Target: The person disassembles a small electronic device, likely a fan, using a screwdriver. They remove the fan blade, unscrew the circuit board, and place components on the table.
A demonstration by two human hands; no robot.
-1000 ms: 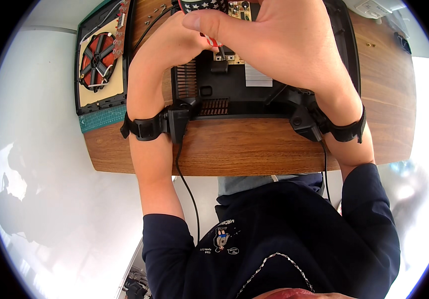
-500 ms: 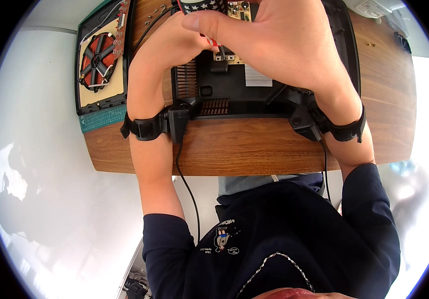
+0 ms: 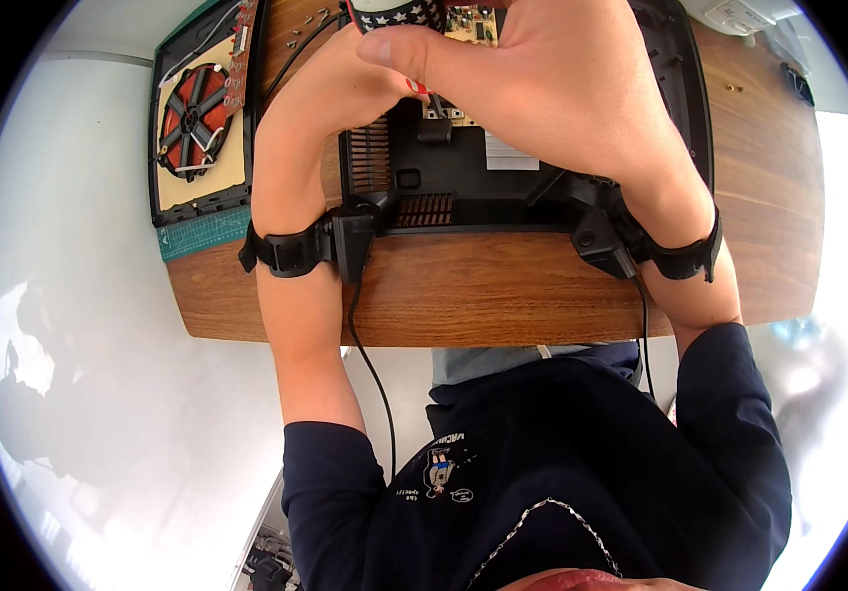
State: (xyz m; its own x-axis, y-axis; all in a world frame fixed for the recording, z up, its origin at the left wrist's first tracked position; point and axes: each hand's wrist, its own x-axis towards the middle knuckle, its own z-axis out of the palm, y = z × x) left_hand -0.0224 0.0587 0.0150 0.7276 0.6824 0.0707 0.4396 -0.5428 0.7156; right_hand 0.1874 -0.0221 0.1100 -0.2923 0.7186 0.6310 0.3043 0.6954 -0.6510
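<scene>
"Starting with the hands, state their pose."

"Both forearms enter from below and converge at the upper middle. The right hand (image 3: 542, 74) is back-up, wrist bent inward, with its thumb lying across the tool (image 3: 399, 17). Its grip is closed around the tool, though most of the fingers are hidden. The left hand (image 3: 370, 84) curls in from the other side, close to the tool's lower end. How far its fingers are open, and what they hold, I cannot tell."

"Specify the tool and its position."

"Upright barrel, white stars on black above, red and white stripes below. It is located over the circuit board (image 3: 473, 30) inside the black case (image 3: 468, 184). Contact between tip and board is not visible."

"List materials and shapes."

"Board: yellowish, small components. Beside it: a pale metal heat sink (image 3: 511, 151) with parallel ridges. Case: dark, smooth plastic, with rows of narrow vent slots (image 3: 369, 163). Desk (image 3: 483, 291): brown wood grain. At left: a round reddish coil (image 3: 193, 118) with black spokes, on a beige sheet (image 3: 215, 184). Below that: a green mat (image 3: 202, 234) with grid lines."
</scene>
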